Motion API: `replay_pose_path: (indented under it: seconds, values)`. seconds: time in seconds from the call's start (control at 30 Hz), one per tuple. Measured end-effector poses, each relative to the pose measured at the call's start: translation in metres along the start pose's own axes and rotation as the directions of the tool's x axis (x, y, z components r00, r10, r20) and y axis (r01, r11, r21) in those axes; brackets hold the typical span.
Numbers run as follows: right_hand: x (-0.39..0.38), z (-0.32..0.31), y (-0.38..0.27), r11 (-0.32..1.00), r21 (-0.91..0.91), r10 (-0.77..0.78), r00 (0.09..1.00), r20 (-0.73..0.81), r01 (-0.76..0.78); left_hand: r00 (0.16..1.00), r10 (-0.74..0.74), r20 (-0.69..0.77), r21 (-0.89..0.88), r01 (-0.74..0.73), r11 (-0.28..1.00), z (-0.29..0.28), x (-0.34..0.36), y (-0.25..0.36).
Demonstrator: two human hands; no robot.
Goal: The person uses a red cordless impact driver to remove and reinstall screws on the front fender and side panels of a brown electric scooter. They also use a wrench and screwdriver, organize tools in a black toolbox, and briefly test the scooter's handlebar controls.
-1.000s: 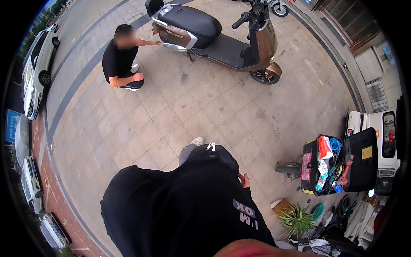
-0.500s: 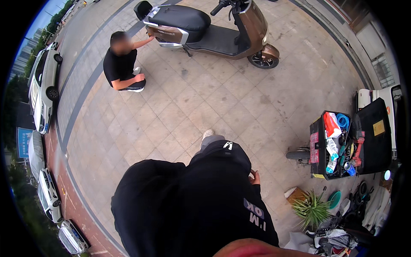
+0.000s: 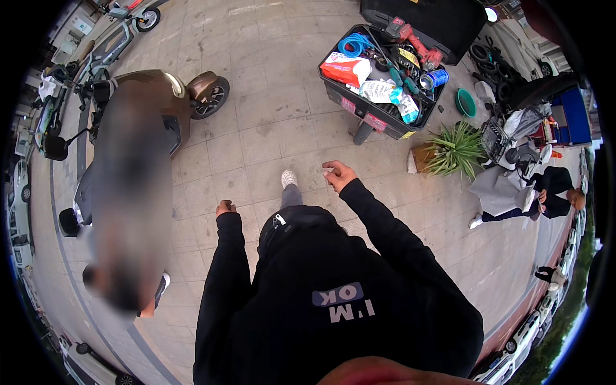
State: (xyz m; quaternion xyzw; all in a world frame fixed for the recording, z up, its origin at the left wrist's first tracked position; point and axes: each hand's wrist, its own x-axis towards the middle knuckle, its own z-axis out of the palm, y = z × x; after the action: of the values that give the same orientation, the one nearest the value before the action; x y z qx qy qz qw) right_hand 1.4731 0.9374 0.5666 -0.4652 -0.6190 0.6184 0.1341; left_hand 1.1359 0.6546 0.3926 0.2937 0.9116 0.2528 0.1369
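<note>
My left hand (image 3: 226,207) hangs low over the paving, its fingers loosely curled and nothing visible in it. Farther forward and to the right, my right hand (image 3: 339,175) is held out with bent fingers apart, also holding nothing I can see. Beyond it stands an open black tool box (image 3: 385,115) on a post or wheel-like support. Inside lie a red power tool (image 3: 417,46), a coil of blue hose (image 3: 354,45), a red-and-white packet (image 3: 345,68), a blue can (image 3: 434,79) and teal-handled tools (image 3: 410,83). Neither hand touches the box.
A brown scooter (image 3: 144,86) stands left, partly blurred, with a crouching person (image 3: 154,301) behind it. Right of the box are a spiky potted plant (image 3: 454,151), a green basin (image 3: 466,102) and piled parts. A person (image 3: 555,192) sits or bends at far right. Tiled paving (image 3: 256,141) lies ahead.
My view has swung right, so the tool box now lies ahead and the scooter has shifted left. Both my hands have come into sight; before, only one showed, beside my body.
</note>
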Motion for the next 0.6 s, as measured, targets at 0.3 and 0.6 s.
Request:
replay_pose_path:
  seconds: [0.3, 0.6]
  values:
    - [0.075, -0.08, -0.06, 0.971, -0.067, -0.24, 0.932, -0.272, 0.231, 0.989, 0.092, 0.114, -0.464, -0.029, 0.885, 0.023, 0.237, 0.26]
    - [0.101, -0.254, -0.138, 0.741, -0.671, -0.473, 0.69, -0.548, -0.025, 0.963, 0.043, 0.266, -0.931, 0.268, -0.249, -0.046, 0.38, 0.491]
